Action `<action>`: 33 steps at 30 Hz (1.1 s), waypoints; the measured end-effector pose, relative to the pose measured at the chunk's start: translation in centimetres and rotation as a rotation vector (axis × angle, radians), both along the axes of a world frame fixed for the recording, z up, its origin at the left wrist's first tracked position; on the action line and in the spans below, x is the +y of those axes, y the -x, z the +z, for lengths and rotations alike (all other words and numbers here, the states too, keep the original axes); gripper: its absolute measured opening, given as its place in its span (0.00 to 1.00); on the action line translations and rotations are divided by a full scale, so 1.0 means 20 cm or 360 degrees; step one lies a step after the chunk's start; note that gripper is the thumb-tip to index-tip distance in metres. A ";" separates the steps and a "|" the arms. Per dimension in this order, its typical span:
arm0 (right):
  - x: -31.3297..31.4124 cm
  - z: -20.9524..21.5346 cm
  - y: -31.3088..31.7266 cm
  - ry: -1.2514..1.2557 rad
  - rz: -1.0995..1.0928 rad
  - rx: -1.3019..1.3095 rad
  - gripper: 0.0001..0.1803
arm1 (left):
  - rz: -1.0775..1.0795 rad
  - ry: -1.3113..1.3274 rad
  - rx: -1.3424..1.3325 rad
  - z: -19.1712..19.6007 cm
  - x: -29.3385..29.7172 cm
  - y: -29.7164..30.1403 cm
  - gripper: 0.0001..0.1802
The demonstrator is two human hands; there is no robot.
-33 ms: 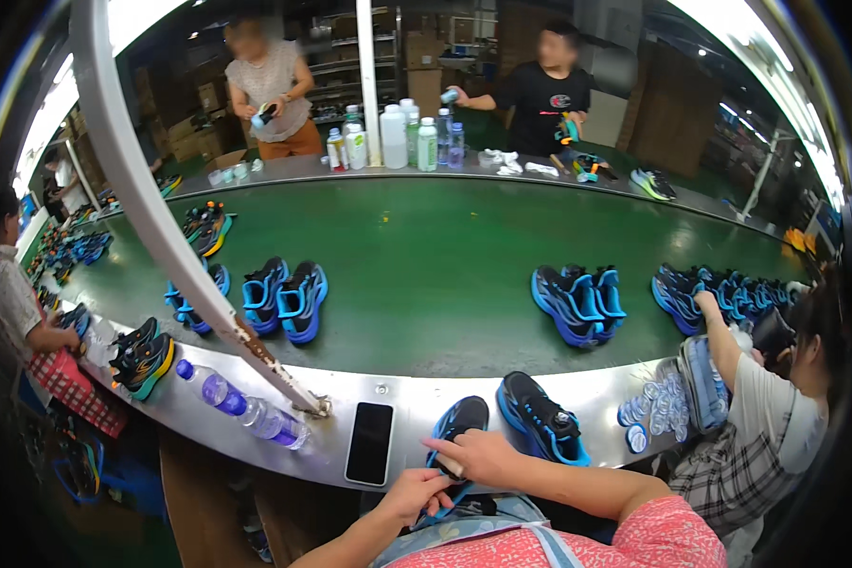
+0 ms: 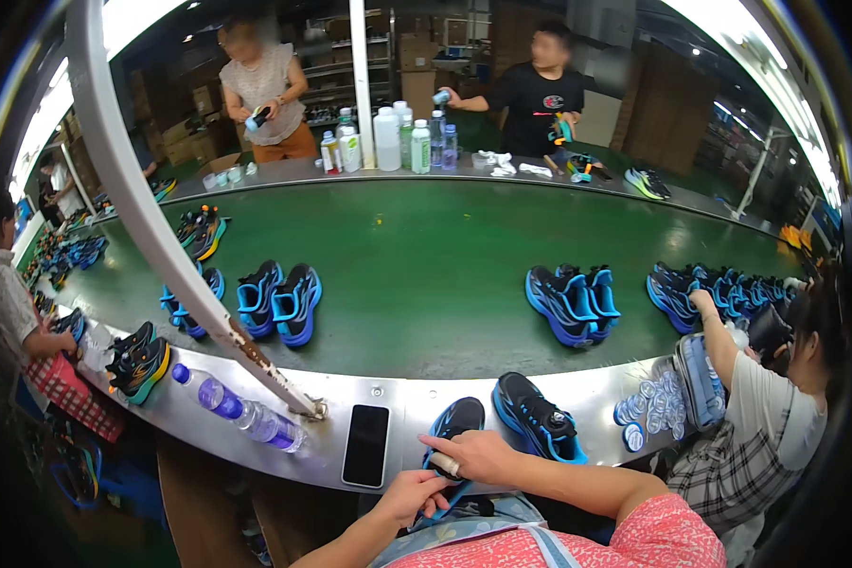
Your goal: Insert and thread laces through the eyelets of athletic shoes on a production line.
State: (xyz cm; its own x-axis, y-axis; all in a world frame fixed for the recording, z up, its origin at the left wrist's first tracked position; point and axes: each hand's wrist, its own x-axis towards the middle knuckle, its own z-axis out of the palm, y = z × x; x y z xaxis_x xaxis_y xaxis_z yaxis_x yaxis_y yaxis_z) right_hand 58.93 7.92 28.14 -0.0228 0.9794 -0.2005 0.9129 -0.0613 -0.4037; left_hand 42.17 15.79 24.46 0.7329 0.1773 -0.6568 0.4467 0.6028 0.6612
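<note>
While both hands are working at the metal surface [image 2: 398,393], the right hand [image 2: 478,456] and left hand [image 2: 412,494] are closing their grip on a black-and-blue shoe [image 2: 454,421] at its near edge, seemingly fitting it; steadier fingers needed next.

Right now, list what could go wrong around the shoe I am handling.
The phone lies flat on the metal ledge right beside your left hand; a careless sweep might push it off the near edge. The water bottle lies on its side near the post and could roll. Your right hand covers the blue shoe, which overhangs the edge.
</note>
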 end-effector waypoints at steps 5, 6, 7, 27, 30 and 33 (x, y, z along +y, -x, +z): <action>-0.07 0.02 -0.04 -0.0441 0.0309 0.0087 0.32 | 0.0039 0.0064 0.0008 0.02 -0.01 0.03 0.12; -0.04 -0.01 -0.06 -0.0349 0.0301 0.0104 0.32 | 0.0047 0.0023 0.0022 0.02 0.00 0.02 0.12; 0.00 -0.04 -0.06 -0.0249 0.0277 0.0125 0.32 | 0.0040 -0.0009 0.0040 0.02 0.00 0.00 0.12; -0.03 -0.09 -0.01 -0.0496 0.0059 0.0053 0.31 | 0.0105 -0.0060 -0.0001 0.07 -0.03 0.00 0.11; -0.02 0.00 -0.05 -0.0626 0.0141 0.0057 0.34 | 0.0121 -0.0147 -0.0085 0.06 -0.04 0.01 0.11; -0.04 -0.04 -0.03 -0.0582 0.0262 0.0005 0.34 | 0.0194 -0.0142 -0.0063 0.05 -0.08 -0.01 0.10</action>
State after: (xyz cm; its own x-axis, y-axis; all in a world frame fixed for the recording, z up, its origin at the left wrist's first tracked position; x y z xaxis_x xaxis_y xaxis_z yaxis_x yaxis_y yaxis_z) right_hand 59.58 7.22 27.40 -0.1856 0.9693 0.1613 0.8972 0.2342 -0.3745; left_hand 42.34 14.19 25.39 0.7274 0.3228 -0.6055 0.3464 0.5890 0.7301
